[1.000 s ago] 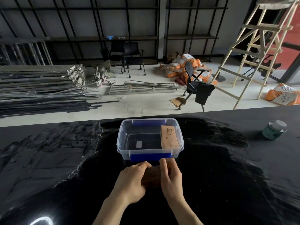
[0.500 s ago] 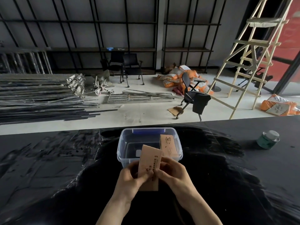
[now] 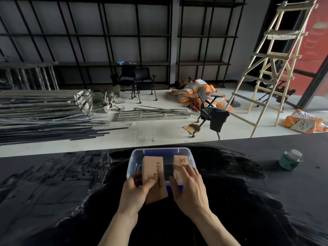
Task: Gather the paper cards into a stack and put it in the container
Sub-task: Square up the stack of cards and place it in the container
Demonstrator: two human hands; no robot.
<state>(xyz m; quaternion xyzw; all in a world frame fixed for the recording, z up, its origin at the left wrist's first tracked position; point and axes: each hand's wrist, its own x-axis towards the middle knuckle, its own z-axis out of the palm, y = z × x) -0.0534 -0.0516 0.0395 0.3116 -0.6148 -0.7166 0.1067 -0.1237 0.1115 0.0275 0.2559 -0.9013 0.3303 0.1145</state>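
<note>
A clear plastic container [image 3: 192, 157] with blue clips stands on the black table straight ahead of me. My left hand [image 3: 136, 192] grips a stack of brown paper cards [image 3: 154, 174], tilted up over the container's near rim. A second brown card stack [image 3: 181, 161] leans inside the container at its right side. My right hand [image 3: 190, 189] rests with spread fingers on the near right rim, fingertips touching that inner stack. Its palm holds nothing that I can see.
A green tape roll [image 3: 291, 159] lies on the black table [image 3: 53, 192] at the far right. Beyond the table edge the floor holds metal rods [image 3: 44, 119], an office chair [image 3: 211, 110] and a wooden ladder [image 3: 269, 68].
Both hands lifted the card stack off the table and carried it forward over the container. The right hand let go of it and moved onto the container's right rim.
</note>
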